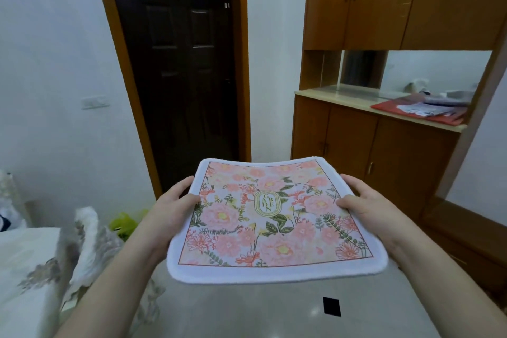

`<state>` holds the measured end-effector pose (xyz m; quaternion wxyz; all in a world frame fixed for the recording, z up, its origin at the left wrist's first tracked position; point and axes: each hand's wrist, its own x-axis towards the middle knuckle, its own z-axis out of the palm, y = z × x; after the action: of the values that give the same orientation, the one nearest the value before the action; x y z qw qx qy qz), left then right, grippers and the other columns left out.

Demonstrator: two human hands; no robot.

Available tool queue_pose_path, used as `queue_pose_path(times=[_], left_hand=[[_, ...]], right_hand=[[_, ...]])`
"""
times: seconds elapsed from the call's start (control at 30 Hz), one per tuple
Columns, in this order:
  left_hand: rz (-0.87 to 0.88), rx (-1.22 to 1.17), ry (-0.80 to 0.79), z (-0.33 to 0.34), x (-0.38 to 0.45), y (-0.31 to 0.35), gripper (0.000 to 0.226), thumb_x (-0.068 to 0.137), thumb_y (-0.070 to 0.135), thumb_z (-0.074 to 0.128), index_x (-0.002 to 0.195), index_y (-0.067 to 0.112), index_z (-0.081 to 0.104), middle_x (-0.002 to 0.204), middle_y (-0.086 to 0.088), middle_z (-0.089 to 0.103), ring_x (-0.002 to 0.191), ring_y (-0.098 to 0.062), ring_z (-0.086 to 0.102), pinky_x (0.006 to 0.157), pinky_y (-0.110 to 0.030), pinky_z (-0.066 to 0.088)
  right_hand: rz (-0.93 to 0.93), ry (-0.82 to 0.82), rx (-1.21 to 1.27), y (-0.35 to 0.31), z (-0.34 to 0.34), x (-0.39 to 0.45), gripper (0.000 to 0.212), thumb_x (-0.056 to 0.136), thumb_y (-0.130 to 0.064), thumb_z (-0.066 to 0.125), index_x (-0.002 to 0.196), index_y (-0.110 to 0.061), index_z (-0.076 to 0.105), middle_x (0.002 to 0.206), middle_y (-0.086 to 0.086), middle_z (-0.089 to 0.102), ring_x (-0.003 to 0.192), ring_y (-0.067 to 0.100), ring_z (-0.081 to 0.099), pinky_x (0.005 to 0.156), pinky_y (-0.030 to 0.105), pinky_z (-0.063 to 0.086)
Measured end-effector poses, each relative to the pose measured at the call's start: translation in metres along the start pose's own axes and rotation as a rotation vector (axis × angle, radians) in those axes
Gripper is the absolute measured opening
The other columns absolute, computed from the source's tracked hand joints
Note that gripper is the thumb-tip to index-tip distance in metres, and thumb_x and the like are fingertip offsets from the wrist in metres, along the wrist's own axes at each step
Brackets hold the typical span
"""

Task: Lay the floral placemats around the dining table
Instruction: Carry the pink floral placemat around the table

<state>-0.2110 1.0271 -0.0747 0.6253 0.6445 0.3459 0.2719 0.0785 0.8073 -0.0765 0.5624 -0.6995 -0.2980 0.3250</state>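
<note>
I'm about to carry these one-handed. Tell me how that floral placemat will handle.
The placemat is probably floppy: its far edge sags between the left hand and right hand. It looks light, held by thumbs on top. Its fuzzy white border suggests cloth, so it is unlikely to slip.

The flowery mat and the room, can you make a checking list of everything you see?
Surface: glossy grey table under the mat, with one small black square on it.
Job's things: one floral placemat, held flat in the air above the table, not yet laid down.
Clutter: red papers on the cabinet counter; a green bag on the floor.
Hands: left hand grips the mat's left edge, right hand grips its right edge.
Cables: nothing seen.
Surroundings: dark door, wooden cabinet, lace-covered chair at left.
</note>
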Motion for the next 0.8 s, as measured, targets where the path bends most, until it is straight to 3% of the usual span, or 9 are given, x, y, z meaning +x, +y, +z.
queue_pose_path(times=[0.3, 0.57, 0.8], left_hand=[[-0.067, -0.028, 0.065, 0.005, 0.078, -0.006, 0.06, 0.099, 0.013, 0.059, 0.146, 0.041, 0.035, 0.099, -0.015, 0.077, 0.081, -0.041, 0.075, 0.055, -0.043, 0.06], [-0.072, -0.018, 0.166, 0.035, 0.149, 0.003, 0.058, 0.099, 0.01, 0.057, 0.146, 0.037, 0.036, 0.104, -0.013, 0.076, 0.088, -0.04, 0.074, 0.068, -0.051, 0.061], [-0.09, -0.07, 0.262, 0.028, 0.185, 0.005, 0.052, 0.098, 0.006, 0.056, 0.138, 0.037, 0.044, 0.102, -0.013, 0.077, 0.087, -0.041, 0.074, 0.06, -0.047, 0.062]], right_hand=[[-0.01, -0.1, 0.044, -0.005, -0.001, 0.101, 0.062, 0.095, -0.004, 0.058, 0.142, -0.039, 0.038, 0.095, 0.009, 0.077, 0.077, 0.04, 0.074, 0.053, 0.039, 0.058], [-0.031, -0.182, 0.059, -0.008, -0.027, 0.204, 0.053, 0.095, -0.004, 0.058, 0.133, -0.039, 0.045, 0.095, 0.008, 0.077, 0.076, 0.039, 0.074, 0.053, 0.039, 0.058], [-0.037, -0.27, 0.097, -0.015, -0.016, 0.268, 0.047, 0.094, -0.002, 0.058, 0.119, -0.043, 0.054, 0.092, 0.008, 0.077, 0.076, 0.04, 0.074, 0.055, 0.042, 0.059]])
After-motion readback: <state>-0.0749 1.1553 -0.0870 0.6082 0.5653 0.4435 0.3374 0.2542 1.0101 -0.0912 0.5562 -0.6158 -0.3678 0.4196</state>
